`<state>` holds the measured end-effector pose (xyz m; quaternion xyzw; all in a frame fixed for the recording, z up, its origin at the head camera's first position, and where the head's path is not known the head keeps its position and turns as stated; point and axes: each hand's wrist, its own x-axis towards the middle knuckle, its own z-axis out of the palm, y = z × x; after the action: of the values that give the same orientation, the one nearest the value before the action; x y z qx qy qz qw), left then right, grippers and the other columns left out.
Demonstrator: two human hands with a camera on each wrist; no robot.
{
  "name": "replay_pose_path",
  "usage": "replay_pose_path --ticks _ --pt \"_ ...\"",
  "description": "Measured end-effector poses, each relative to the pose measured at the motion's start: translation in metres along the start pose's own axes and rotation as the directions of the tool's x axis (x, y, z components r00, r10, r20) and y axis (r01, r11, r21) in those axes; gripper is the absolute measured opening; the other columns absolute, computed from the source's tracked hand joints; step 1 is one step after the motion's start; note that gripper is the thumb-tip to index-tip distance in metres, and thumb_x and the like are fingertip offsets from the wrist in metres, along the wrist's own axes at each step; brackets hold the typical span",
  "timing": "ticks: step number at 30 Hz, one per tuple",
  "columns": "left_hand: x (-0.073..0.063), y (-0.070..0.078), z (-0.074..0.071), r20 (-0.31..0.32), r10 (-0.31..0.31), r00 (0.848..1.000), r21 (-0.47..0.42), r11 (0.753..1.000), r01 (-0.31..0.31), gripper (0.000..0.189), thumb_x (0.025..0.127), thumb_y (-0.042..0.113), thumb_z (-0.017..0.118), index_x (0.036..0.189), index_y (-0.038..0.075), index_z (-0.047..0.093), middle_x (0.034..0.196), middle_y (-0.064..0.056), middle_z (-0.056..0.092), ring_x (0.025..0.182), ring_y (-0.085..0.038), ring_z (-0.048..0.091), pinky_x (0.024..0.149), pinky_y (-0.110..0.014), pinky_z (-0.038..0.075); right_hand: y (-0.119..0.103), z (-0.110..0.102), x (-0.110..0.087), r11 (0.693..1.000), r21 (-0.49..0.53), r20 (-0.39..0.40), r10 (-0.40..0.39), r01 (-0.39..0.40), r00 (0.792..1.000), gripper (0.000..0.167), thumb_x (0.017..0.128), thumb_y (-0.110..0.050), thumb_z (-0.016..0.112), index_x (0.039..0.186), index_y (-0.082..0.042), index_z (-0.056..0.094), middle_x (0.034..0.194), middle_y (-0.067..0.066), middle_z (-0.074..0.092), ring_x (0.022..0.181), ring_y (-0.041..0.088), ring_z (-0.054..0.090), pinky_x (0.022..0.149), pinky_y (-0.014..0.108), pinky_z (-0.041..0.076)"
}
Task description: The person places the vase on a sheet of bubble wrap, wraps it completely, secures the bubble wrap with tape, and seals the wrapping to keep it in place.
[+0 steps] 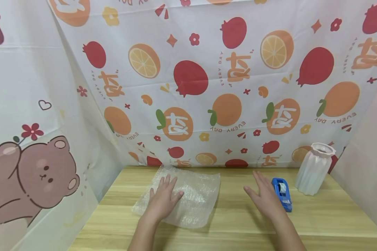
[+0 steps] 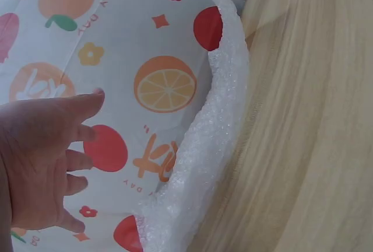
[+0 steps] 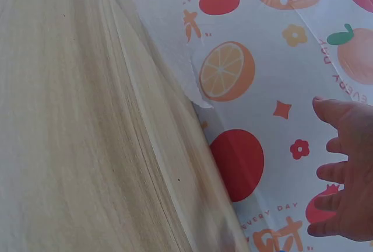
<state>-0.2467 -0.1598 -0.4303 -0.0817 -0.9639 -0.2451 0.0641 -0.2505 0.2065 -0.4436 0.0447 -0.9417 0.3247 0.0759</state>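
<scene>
The vase [image 1: 314,170], pale and fluted with a wavy rim, stood upright near the table's far right corner. Just beside it, on the side toward the right hand [image 1: 265,199], lay the blue tape dispenser [image 1: 282,196], a roll seated in it. The right wrist and hand cut across the dispenser's near left edge in the head view. The wrap [image 1: 198,202], a clear bubbled sheet, lay left of centre on the table [image 1: 234,219], its back corner reaching the foot of the fruit cloth [image 1: 204,38]. The left hand [image 1: 164,200] hung over the wrap and hid part of it from the head camera; the left wrist view showed the two apart.

Both hands were bare and held nothing. The left hand's fingers were spread, thumb well out. The right hand's fingers were extended, thumb standing away from them, well apart from the wrap.

The table was light wood with long streaked grain. Behind it hung the white fruit cloth, printed with oranges, red fruit, small flowers and lettering. A second printed face on the left bore a brown bear [image 1: 47,174] and a flower; on the right rose a plain pale wall [image 1: 372,146].

Counted, there were one vase, one dispenser, one sheet of wrap and two hands.
</scene>
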Motion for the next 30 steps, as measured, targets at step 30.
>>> replay_pose_path --ticks 30 --pt "-0.006 -0.003 0.022 0.312 0.147 0.939 0.023 0.986 -0.163 0.039 0.082 0.029 0.075 0.111 0.005 0.063 0.108 -0.013 0.062 0.105 -0.041 0.058 0.090 -0.057 0.047 -0.018 0.026 -0.001 0.989 0.086 0.085 -0.127 0.120 0.988 0.076 0.094 -0.057 0.055 0.151 -0.010 0.037 0.158 0.017 0.031 0.145 0.042 0.027 0.114 0.061 0.025"
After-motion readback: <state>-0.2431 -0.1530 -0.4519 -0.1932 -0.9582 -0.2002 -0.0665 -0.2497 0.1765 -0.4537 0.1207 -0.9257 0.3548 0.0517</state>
